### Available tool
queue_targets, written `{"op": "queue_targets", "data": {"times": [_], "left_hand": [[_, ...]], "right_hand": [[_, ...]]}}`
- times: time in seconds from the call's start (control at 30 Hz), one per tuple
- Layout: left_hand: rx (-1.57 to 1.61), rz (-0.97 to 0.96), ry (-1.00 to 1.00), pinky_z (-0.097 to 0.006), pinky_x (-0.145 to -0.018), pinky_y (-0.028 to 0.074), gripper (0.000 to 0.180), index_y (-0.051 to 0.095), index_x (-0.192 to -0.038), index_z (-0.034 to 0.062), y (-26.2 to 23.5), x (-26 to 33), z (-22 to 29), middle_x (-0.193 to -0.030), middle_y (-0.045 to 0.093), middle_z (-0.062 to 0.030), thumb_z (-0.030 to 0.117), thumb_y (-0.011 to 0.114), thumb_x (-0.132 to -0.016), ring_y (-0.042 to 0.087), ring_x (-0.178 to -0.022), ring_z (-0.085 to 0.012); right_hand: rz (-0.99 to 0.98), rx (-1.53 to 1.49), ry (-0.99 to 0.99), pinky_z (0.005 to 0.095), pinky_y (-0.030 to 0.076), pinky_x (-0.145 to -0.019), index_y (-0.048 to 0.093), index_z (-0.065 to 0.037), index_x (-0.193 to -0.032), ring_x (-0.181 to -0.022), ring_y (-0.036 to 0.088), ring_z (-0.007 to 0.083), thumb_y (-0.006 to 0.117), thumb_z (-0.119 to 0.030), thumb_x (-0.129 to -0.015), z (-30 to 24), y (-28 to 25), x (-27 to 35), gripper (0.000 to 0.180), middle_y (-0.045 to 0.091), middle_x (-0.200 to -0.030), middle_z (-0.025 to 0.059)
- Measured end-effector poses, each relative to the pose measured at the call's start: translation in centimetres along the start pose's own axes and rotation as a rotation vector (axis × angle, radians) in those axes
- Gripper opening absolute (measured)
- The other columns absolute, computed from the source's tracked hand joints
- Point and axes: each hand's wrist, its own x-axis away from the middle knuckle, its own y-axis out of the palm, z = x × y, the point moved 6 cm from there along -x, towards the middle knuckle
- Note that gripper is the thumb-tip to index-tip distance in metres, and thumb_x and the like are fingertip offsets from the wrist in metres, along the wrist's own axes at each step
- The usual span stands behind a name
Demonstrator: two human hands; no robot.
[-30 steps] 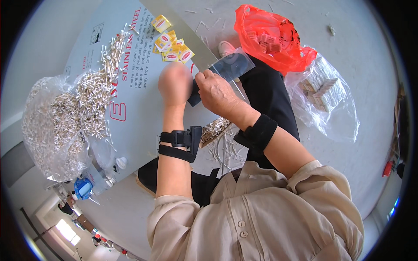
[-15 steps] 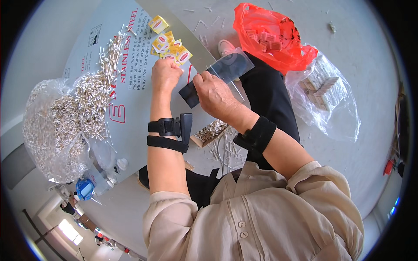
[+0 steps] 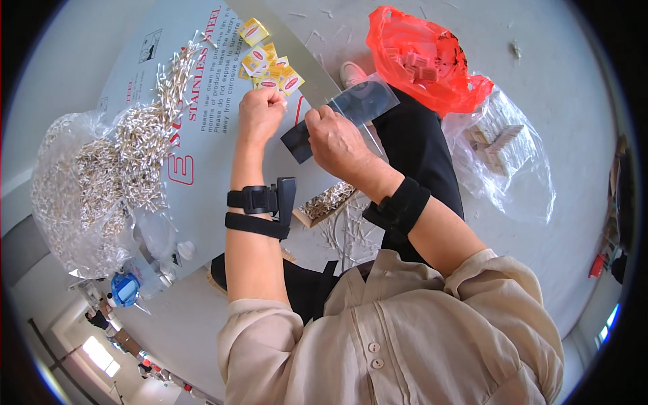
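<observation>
My left hand (image 3: 262, 116) is closed in a fist on the metal-sheet tabletop (image 3: 209, 162), just below a small heap of yellow-and-white printed cards (image 3: 273, 66). Whatever its fingers may hold is hidden. To its right, my right hand (image 3: 337, 138) pinches the near edge of a clear plastic bag (image 3: 370, 100). That bag lies slanted over the table's edge, and its surface looks dark against my trousers. A loose pile of cotton swabs (image 3: 142, 158) spreads on the left, spilling from a large clear bag (image 3: 57, 196).
An open box of swabs (image 3: 327, 202) sits below the table edge, with swabs scattered on the floor beside it. At the right, a red plastic bag (image 3: 418, 61) holds small packs, and a clear bag (image 3: 503, 145) holds white bundles. A blue object (image 3: 125, 290) stands lower left.
The view has shifted slightly. Both hands stay closed in nearly the same places beside the cards and on the plastic bag.
</observation>
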Motion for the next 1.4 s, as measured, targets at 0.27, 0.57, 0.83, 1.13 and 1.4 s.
{"op": "queue_targets", "data": {"times": [0.27,0.57,0.83,1.13,1.4], "left_hand": [[-0.244,0.138,0.310,-0.032,-0.058,0.047,0.009,0.058,-0.077,-0.0017,0.5,2.7,2.0,-0.067,0.061,-0.0136,-0.002,0.064,-0.071,0.060,-0.062,-0.0240],[-0.036,0.110,0.105,-0.042,-0.067,0.047,0.018,0.058,-0.088,0.0020,0.5,3.5,0.9,-0.077,0.060,-0.0140,0.001,0.063,-0.071,0.060,-0.075,-0.0336],[-0.251,0.196,0.205,-0.041,-0.069,0.047,0.006,0.060,-0.078,0.0035,0.8,3.1,1.6,-0.077,0.061,-0.0132,0.002,0.061,-0.072,0.060,-0.077,-0.0317],[-0.098,0.193,0.055,-0.041,-0.064,0.048,0.005,0.060,-0.074,0.0016,0.1,2.7,0.4,-0.069,0.062,-0.0157,0.005,0.060,-0.071,0.061,-0.068,-0.0349],[-0.118,0.107,-0.037,-0.039,-0.061,0.049,0.008,0.060,-0.066,-0.0004,-0.6,1.2,0.2,-0.068,0.062,-0.0183,0.003,0.066,-0.064,0.061,-0.064,-0.0331]], "right_hand": [[-0.094,-0.090,0.206,0.0390,0.052,-0.059,0.055,0.002,-0.069,-0.059,0.063,0.0330,0.055,-0.007,-0.076,2.8,0.0,-3.9,0.012,0.060,-0.058,0.0164],[-0.175,-0.141,0.393,0.0340,0.052,-0.053,0.059,0.006,-0.064,-0.049,0.063,0.0254,0.051,-0.008,-0.077,3.5,0.1,-4.9,0.020,0.059,-0.051,0.0151],[-0.159,-0.102,0.361,0.0345,0.052,-0.053,0.059,0.006,-0.063,-0.048,0.063,0.0263,0.049,-0.007,-0.076,3.2,0.5,-4.9,0.021,0.059,-0.050,0.0163],[-0.138,-0.088,0.354,0.0363,0.053,-0.057,0.060,0.005,-0.062,-0.051,0.064,0.0285,0.048,-0.007,-0.075,3.1,0.2,-4.8,0.021,0.058,-0.050,0.0168],[-0.149,-0.085,0.340,0.0368,0.053,-0.058,0.061,0.005,-0.062,-0.053,0.064,0.0289,0.048,-0.005,-0.074,3.0,0.2,-5.0,0.020,0.058,-0.050,0.0169]]}}
